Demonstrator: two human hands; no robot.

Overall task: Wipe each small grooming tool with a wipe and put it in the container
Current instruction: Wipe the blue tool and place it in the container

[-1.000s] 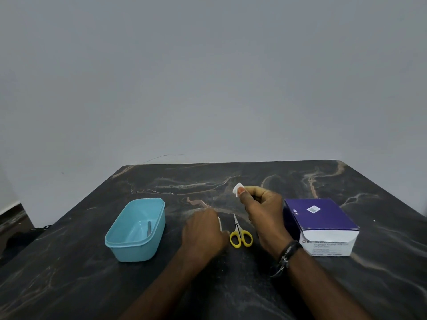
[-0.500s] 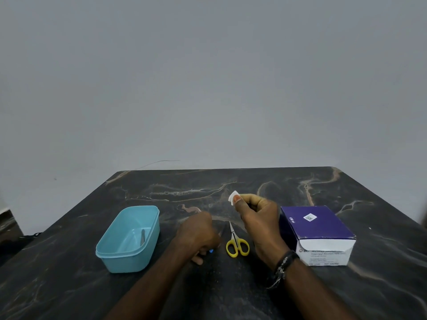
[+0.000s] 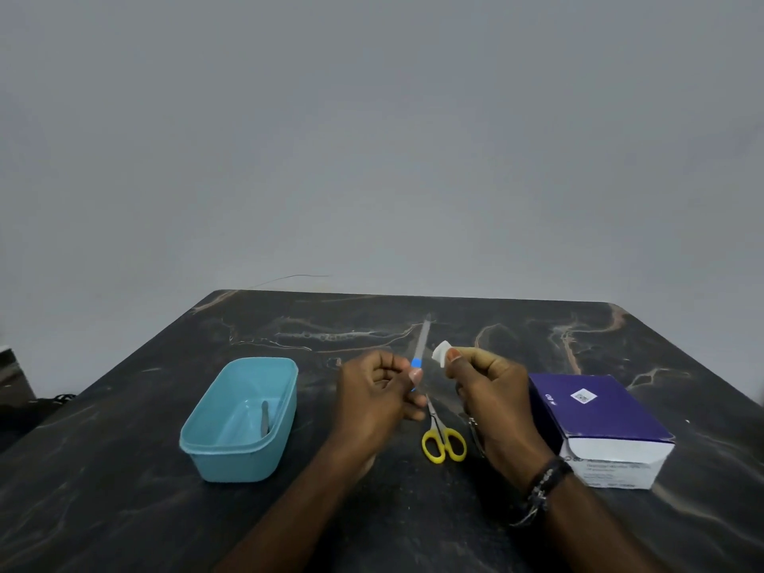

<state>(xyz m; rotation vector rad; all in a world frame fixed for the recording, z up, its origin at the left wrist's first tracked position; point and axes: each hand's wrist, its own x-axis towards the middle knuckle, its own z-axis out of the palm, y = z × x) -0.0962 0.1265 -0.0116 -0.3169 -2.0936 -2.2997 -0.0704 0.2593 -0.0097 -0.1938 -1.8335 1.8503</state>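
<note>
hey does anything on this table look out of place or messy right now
Nothing stands out. The left hand holds a nail file, the right hand a wipe; the scissors lie flat, closed.

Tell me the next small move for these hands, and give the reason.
Probably bring the wipe onto the nail file and rub along its blade. The left hand holds the file by its blue handle, blade pointing away and off the table, and the right hand pinches the wipe just beside it, not yet touching. One tool already lies in the container; the scissors wait on the table.
</note>
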